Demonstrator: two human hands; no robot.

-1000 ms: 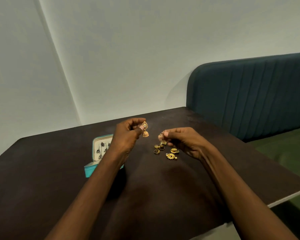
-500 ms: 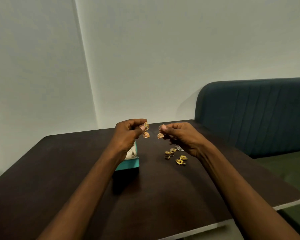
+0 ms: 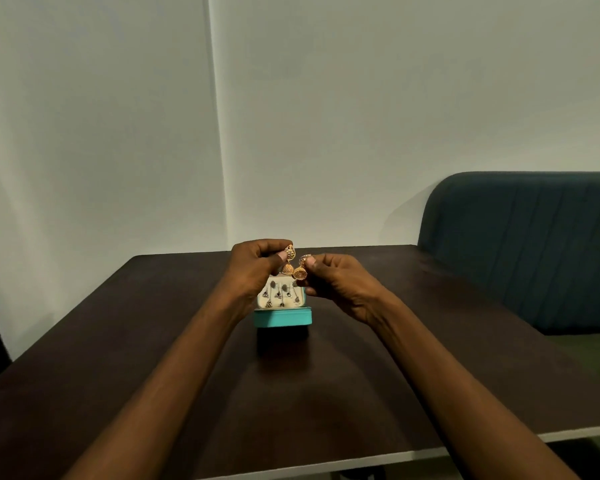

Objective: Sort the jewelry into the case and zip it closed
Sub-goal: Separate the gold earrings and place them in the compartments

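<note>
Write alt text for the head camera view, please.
Two hands each pinch a gold bell-shaped earring, the left hand its earring, the right hand its earring, above an open teal jewelry case on a dark table.

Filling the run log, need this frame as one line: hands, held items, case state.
left hand: pinches gold jhumka earring | right hand: pinches second jhumka earring | teal jewelry case: open, unzipped, small earrings inside

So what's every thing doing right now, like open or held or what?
Jewelry case: open, lid up, small earrings inside.
Left hand: pinching a gold bell earring.
Right hand: pinching the second gold bell earring.
Both earrings: hanging above the case.
</note>
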